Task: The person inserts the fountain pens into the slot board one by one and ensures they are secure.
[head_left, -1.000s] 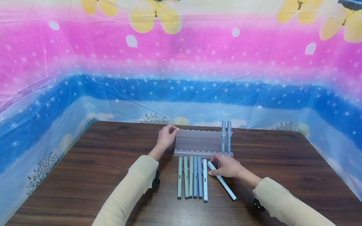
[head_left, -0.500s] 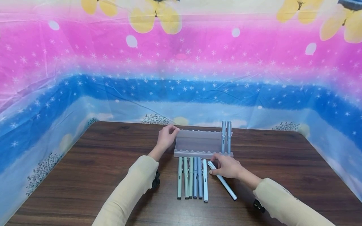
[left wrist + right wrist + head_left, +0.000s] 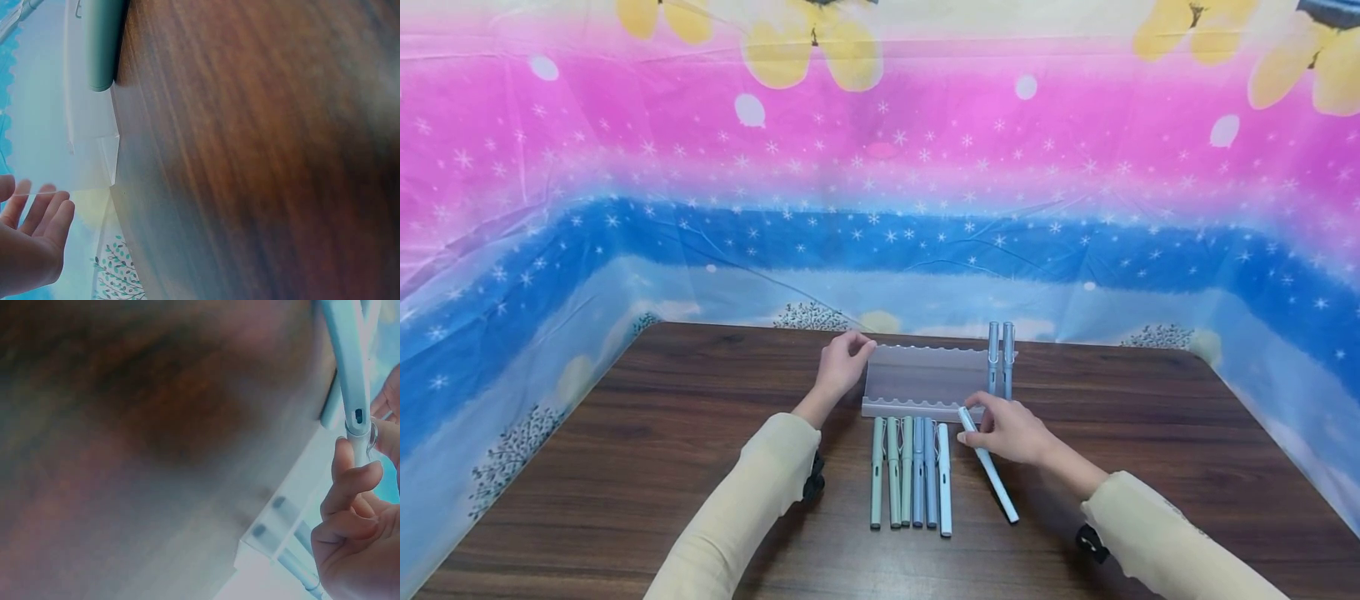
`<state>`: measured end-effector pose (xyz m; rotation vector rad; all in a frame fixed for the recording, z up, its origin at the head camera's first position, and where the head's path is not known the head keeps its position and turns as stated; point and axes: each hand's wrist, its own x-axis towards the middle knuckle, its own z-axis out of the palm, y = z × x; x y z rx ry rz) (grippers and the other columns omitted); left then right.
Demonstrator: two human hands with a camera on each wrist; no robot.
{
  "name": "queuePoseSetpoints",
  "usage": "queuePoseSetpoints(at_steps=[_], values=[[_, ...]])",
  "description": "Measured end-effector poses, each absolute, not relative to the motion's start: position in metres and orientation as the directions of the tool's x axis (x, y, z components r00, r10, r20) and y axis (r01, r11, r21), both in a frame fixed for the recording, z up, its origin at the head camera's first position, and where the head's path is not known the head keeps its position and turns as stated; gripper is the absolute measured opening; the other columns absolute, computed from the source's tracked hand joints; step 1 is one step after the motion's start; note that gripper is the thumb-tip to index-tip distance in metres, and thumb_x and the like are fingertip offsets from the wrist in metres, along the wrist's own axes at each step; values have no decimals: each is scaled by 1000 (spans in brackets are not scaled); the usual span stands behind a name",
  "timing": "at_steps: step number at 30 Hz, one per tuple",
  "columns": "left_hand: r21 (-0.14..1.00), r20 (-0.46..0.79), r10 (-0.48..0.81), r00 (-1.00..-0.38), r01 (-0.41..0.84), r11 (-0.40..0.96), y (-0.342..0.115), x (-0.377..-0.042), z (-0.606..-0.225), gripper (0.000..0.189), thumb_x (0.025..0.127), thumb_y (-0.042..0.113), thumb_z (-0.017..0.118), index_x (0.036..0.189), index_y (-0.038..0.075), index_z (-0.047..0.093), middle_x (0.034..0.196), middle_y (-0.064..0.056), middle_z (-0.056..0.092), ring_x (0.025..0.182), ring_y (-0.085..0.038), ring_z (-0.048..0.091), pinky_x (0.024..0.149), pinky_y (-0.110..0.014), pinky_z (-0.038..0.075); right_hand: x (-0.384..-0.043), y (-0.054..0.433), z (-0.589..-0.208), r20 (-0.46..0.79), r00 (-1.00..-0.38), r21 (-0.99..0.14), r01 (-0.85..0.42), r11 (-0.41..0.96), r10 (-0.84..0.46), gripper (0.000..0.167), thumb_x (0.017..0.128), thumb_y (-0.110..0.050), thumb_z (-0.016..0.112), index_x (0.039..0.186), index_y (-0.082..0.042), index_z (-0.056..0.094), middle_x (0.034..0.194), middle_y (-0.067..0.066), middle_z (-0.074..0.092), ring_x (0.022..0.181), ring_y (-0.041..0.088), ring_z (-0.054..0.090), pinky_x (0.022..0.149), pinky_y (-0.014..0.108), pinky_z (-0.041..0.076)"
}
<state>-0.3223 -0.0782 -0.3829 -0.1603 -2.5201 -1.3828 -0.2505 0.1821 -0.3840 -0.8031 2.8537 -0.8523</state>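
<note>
A clear acrylic pen rack point(image 3: 925, 375) with notched edges stands toward the back of the table. My left hand point(image 3: 842, 364) pinches its upper left corner; in the left wrist view the fingers point(image 3: 53, 215) show through the panel. Between thumb and fingers, my right hand point(image 3: 1011, 429) grips a pale blue pen point(image 3: 992, 475) by its cap end. This pen slants in front of the rack, its cap end close to the front ledge. Two blue-grey pens point(image 3: 993, 354) stand in the rack's right-hand slots, their lower parts hidden by the right hand.
A row of several pens lies in front of the rack: green pens point(image 3: 877, 475) at the left, blue pens point(image 3: 918, 475) in the middle, a pale blue pen point(image 3: 944, 483) at the right. Behind the wooden table point(image 3: 700, 400) hangs a patterned cloth point(image 3: 880, 233).
My right hand has lifted the cap end of the pale blue pen and moved it slightly toward the rack. The pen is now steeper. The left hand has not moved.
</note>
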Motion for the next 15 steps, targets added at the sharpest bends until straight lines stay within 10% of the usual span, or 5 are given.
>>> queuePoseSetpoints(at_steps=[15], values=[[815,271,-22,-962,217,538,-78,-322,-382,20,89,21,53,94,3,61,99,-10,60,94,-25,54,83,-38,41,-259,189,-363,271,-867,-541,-496,679,-418,42,82,-27,63,117,-13,44,65,-7,54,48,10,48,44,29,40]])
